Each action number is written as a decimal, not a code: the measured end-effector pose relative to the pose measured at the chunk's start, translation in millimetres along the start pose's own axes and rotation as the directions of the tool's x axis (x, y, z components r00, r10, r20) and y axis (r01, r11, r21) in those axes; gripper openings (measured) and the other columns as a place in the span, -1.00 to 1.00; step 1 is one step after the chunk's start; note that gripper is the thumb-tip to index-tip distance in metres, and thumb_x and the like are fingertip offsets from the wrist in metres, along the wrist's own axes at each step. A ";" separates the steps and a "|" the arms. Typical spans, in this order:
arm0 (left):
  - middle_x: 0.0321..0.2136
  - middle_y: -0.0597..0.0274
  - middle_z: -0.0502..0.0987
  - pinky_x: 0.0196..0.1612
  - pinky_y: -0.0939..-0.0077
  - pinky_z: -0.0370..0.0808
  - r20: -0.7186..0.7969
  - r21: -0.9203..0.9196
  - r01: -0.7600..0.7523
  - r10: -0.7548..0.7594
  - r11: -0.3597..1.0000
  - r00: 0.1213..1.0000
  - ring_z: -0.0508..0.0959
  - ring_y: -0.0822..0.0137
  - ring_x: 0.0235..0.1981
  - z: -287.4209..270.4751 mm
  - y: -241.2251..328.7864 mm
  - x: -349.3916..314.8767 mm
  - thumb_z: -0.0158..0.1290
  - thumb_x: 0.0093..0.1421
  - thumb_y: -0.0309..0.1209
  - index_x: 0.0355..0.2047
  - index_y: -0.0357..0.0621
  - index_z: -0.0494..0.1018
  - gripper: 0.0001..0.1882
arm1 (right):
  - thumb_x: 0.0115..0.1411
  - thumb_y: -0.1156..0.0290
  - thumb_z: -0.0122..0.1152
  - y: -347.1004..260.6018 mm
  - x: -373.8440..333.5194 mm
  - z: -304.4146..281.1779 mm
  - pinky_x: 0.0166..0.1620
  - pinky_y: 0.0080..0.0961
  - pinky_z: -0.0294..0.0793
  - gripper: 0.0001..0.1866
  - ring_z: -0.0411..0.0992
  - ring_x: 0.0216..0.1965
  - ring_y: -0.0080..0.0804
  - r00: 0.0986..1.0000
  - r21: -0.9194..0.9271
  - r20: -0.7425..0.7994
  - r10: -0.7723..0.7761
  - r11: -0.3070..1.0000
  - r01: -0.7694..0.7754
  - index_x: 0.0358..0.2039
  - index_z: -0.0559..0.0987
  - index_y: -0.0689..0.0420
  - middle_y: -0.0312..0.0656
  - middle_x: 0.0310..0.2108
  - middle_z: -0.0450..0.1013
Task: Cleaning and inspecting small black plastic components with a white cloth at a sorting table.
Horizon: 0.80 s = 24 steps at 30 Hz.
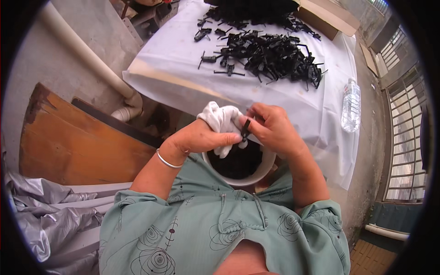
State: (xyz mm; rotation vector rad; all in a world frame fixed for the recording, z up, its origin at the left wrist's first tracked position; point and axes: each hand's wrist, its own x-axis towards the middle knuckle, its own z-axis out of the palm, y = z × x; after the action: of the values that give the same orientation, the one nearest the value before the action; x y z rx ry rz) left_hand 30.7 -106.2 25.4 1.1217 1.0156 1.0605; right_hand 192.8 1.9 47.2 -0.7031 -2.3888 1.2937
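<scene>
My left hand [197,136] is closed round a bunched white cloth [220,120], its thumb lying along the cloth toward a small black plastic part [246,127]. My right hand [278,132] pinches that part between thumb and fingers, and its lower end meets the cloth. Both hands are over a white bucket [251,180] between my knees, with dark contents that I cannot make out. Beyond them, a heap of similar black parts [270,55] with thin arms lies on the table, a few lying loose at its left.
White sheeting [169,68] covers the table. A cardboard box [327,20] stands at the far right, a clear plastic bottle [351,107] at the right edge. To the left are a wooden board [82,142], a pale pipe [82,50] and silvery sheeting [41,220]. A barred window [405,137] is at right.
</scene>
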 end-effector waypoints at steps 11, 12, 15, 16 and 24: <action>-0.41 0.39 0.45 -0.43 0.68 0.40 -0.201 -0.539 -0.095 -0.018 0.837 0.979 0.44 0.55 -0.43 12.6 -20.2 68.1 -0.04 0.18 -0.47 -0.24 -0.15 0.40 -0.86 | 0.04 0.50 0.14 44.9 24.2 -7.5 -0.50 -0.38 0.38 -0.93 0.39 -0.55 -0.15 0.747 -0.367 -0.449 -0.491 0.863 0.346 -0.47 0.45 0.20 -0.12 -0.59 0.39; -0.39 0.38 0.46 -0.39 0.66 0.41 -0.176 -0.508 -0.112 0.024 0.854 0.984 0.44 0.55 -0.41 11.5 -21.2 72.3 -0.03 0.17 -0.49 -0.21 -0.14 0.38 -0.84 | 0.04 0.50 0.14 46.6 24.1 -9.4 -0.50 -0.38 0.38 -0.93 0.39 -0.55 -0.15 0.747 -0.365 -0.452 -0.487 0.865 0.343 -0.47 0.45 0.20 -0.12 -0.59 0.39; -0.45 0.40 0.42 -0.53 0.74 0.36 -0.340 -0.428 -0.191 0.038 0.883 0.940 0.39 0.61 -0.52 16.6 -21.1 81.3 -0.03 0.16 -0.51 -0.16 -0.15 0.32 -0.78 | 0.00 0.49 0.20 45.9 21.2 -17.5 -0.47 -0.43 0.41 -0.89 0.42 -0.53 -0.21 0.726 -0.144 -0.525 -0.445 0.887 0.439 -0.44 0.47 0.20 -0.14 -0.55 0.41; -0.45 0.40 0.42 -0.53 0.74 0.36 -0.343 -0.427 -0.192 0.039 0.884 0.939 0.39 0.61 -0.52 15.4 -22.5 81.3 -0.03 0.16 -0.51 -0.16 -0.15 0.32 -0.78 | -0.01 0.51 0.21 37.8 16.9 -24.1 -0.53 -0.49 0.32 -0.87 0.34 -0.60 -0.34 0.761 -0.160 -0.403 -0.508 0.858 0.488 -0.41 0.48 0.20 -0.19 -0.58 0.38; -0.37 0.31 0.39 -0.52 0.70 0.39 -0.291 -0.003 -0.228 0.217 0.974 0.932 0.40 0.58 -0.52 19.5 -11.4 69.5 -0.02 0.12 -0.52 -0.12 -0.24 0.26 -0.70 | 0.02 0.34 0.28 59.2 20.1 -10.2 -0.59 -0.62 0.20 -0.77 0.13 -0.68 -0.63 0.915 0.170 -0.399 -0.063 0.975 0.141 -0.52 0.43 0.19 -0.30 -0.67 0.28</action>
State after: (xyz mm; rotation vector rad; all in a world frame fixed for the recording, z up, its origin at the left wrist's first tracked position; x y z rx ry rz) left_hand 64.8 -43.0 11.2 1.0897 1.1093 1.4538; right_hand 197.0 47.7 3.7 -0.6929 -1.9226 1.1928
